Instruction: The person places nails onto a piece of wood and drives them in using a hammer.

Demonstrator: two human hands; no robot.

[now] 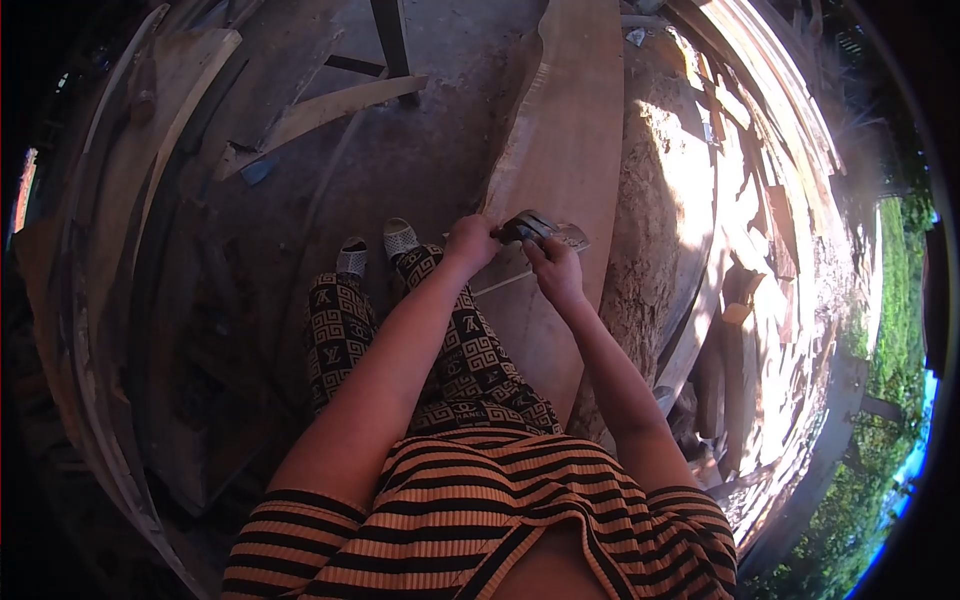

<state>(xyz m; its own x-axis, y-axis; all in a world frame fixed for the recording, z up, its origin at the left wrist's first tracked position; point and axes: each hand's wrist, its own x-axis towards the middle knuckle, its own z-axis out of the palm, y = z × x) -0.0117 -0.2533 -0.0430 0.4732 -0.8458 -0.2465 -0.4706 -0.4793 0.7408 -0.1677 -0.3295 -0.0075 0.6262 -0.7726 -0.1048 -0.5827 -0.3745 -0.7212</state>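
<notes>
My left hand [472,243] is closed at the left end of a dark, rounded tool with a shiny grey top [530,226]. Fingers of my right hand [555,268] are bent against the tool's right side, gripping it. Its exact kind is unclear. Just beyond my right fingers a flat, pale piece [573,237] shows; whether it belongs to the tool I cannot tell. Under both hands lies a long, wide wooden plank [570,110] with a rough left edge. A thin, light strip [503,284] crosses the plank below my hands.
A bark-covered log [645,230] runs along the plank's right side. Stacked boards and offcuts [745,300] lie farther right, partly in bright sun. Long boards [185,100] lean at the left. A curved wood piece [330,110] rests near an upright post [392,40].
</notes>
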